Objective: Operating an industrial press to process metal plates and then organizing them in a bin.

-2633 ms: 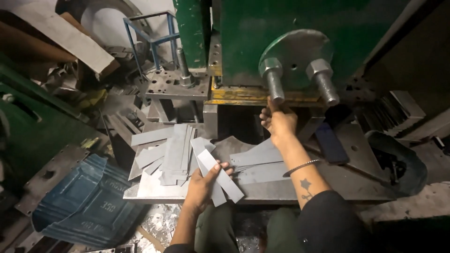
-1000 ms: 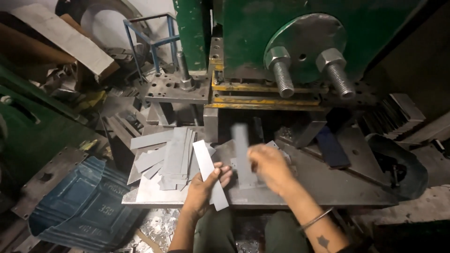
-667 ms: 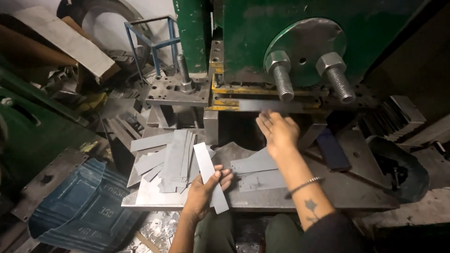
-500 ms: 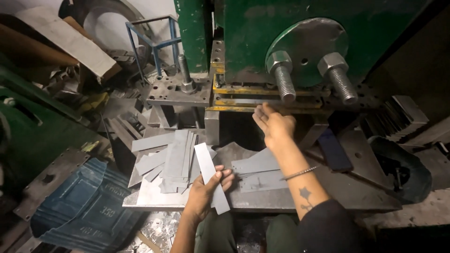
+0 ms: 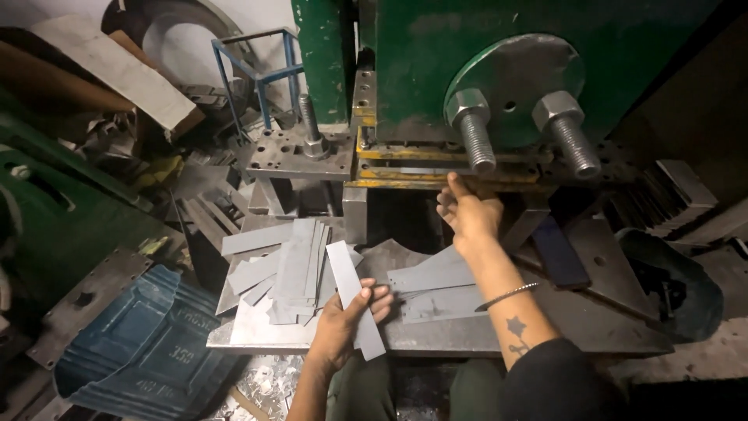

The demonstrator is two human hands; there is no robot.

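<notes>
My left hand (image 5: pixel 343 323) grips a long flat metal strip (image 5: pixel 352 300) at the near edge of the steel work plate (image 5: pixel 249 335). Just left of it lies a loose pile of similar grey strips (image 5: pixel 284 265). My right hand (image 5: pixel 467 214) reaches forward to the yellow-edged die slot (image 5: pixel 421 173) of the green press (image 5: pixel 499 70), fingers at the opening; whether it holds a piece there is hidden. Under my right forearm lie a few flat cut sheets (image 5: pixel 436 284). A thin bangle circles that wrist.
Two big bolts (image 5: pixel 475 132) with hex nuts jut from the press's round plate above my right hand. A blue moulded panel (image 5: pixel 136 351) lies low left beside a green frame (image 5: pixel 70 195). Scrap and a blue metal stand (image 5: pixel 249 78) crowd the back left. A dark bin (image 5: pixel 670 281) sits right.
My right hand picked a strip off the plate and carried it forward to the press die slot. My left hand stayed put on its strip.
</notes>
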